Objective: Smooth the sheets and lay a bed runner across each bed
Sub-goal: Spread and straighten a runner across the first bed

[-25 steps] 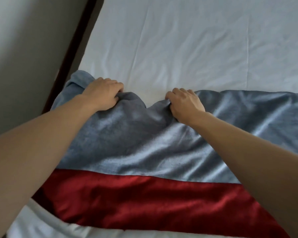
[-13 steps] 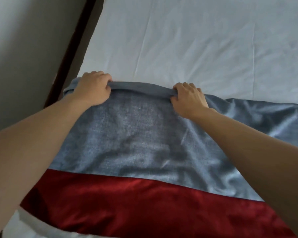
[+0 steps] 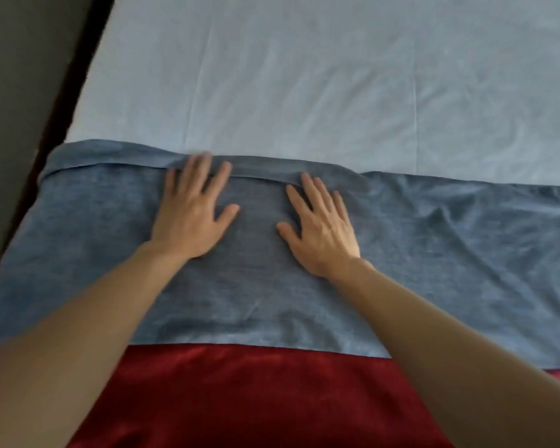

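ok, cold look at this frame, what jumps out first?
Two bare hands, the left hand and the right hand, pressed flat with fingers spread on the blue-grey part of the bed runner, mid-frame near its far folded edge. Next, the deep red band along the near edge. Beyond lies the pale sheet, faintly creased.

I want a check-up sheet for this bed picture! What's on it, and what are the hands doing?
Surface: pale sheet on the bed, faint creases.
Job's things: blue-grey bed runner across the bed, far edge folded over, wrinkled toward the right; red band along the near side.
Clutter: nothing seen.
Hands: left hand and right hand flat on the runner, fingers spread.
Cables: nothing seen.
Surroundings: dark strip and grey wall at left.
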Tool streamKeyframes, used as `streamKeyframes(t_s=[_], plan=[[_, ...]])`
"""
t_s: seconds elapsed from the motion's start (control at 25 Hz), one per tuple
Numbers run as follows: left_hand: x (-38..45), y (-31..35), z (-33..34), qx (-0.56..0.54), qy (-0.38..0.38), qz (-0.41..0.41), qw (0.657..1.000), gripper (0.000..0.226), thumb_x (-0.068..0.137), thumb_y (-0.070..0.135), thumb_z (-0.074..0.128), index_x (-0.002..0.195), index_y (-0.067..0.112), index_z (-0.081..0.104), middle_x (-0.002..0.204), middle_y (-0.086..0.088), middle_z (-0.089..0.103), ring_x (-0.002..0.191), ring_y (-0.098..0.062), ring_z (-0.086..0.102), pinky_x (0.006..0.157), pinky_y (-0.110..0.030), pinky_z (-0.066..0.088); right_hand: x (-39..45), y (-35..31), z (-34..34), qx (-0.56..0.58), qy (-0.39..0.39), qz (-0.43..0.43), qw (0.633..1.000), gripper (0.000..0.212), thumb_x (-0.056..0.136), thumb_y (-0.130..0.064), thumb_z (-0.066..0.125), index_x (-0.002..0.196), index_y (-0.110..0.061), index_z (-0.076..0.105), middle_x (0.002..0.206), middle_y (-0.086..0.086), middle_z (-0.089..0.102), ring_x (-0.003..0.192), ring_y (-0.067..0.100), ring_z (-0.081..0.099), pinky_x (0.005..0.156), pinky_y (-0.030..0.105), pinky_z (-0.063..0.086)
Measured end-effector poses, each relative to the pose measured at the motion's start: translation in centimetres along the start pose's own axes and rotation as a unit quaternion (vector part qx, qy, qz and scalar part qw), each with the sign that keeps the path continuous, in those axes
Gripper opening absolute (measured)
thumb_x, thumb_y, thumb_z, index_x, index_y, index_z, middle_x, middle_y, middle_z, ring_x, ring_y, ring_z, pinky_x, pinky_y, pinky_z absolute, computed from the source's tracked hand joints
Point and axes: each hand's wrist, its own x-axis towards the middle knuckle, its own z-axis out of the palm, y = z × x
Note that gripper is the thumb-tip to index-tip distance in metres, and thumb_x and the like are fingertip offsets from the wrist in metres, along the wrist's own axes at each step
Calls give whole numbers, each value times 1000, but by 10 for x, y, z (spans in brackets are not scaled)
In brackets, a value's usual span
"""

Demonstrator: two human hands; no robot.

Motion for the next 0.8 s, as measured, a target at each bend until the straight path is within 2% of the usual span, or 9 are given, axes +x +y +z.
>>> streamKeyframes(t_s=[0.16,0.2,0.28,0.36,0.44,0.52,0.64,0.72,0.8], plan=[[22,-2,-9,-22,-7,-187,982,73,95,49,34,155,9,21,162,-25,12,150,-43,8,116,-67,9,-31,118,-16,-23,-13,178,984,79,94,-67,31,159,-27,11,168,2,4,153,22,1,123,50,2],[26,25,-12,-31,7,-183,983,74,95,48,36,154,7,21,161,-26,14,149,-46,9,115,-68,11,-38,132,-20,-15,2,186,982,80,94,-65,33,160,-25,10,168,3,3,154,23,0,123,51,2],[23,117,-9,-38,26,-67,997,74,93,49,38,154,8,27,161,-25,19,147,-47,15,115,-67,15,-54,136,-21,0,40,108,993,79,94,-61,38,159,-23,15,167,6,7,154,26,2,123,53,4],[8,213,8,-48,-13,57,997,75,91,54,36,155,16,27,163,-18,17,150,-40,13,116,-64,15,-74,136,-11,6,19,29,999,76,94,-58,39,159,-25,18,167,6,8,154,26,0,123,52,5],[5,263,22,-38,-47,70,996,76,90,59,33,156,21,26,165,-14,16,152,-34,11,118,-62,12,-96,173,-4,9,-3,47,999,74,95,-59,35,159,-29,15,168,3,5,154,22,-3,124,49,3],[13,258,39,-9,-14,18,1000,79,88,63,37,154,22,31,163,-14,23,150,-36,17,117,-62,12,-113,241,-5,6,10,98,995,74,94,-64,31,159,-31,16,167,1,6,154,21,0,124,46,0],[29,235,46,30,36,-78,996,80,85,63,40,152,19,34,159,-19,26,146,-44,21,114,-62,15,-144,379,-17,-17,31,193,980,78,91,-69,28,158,-31,16,167,-1,9,154,20,4,124,47,1],[33,208,73,30,16,-137,990,82,85,65,39,153,19,32,160,-18,24,145,-45,23,117,-56,17,-173,480,-31,2,17,299,954,79,92,-69,28,159,-29,15,167,-1,8,153,20,3,123,50,1],[37,204,81,-40,-32,-232,971,95,80,81,34,154,22,30,162,-1,27,145,-40,29,120,-46,23,-205,555,-50,22,-12,398,917,80,92,-70,26,159,-28,12,168,0,4,153,22,0,122,54,1]])
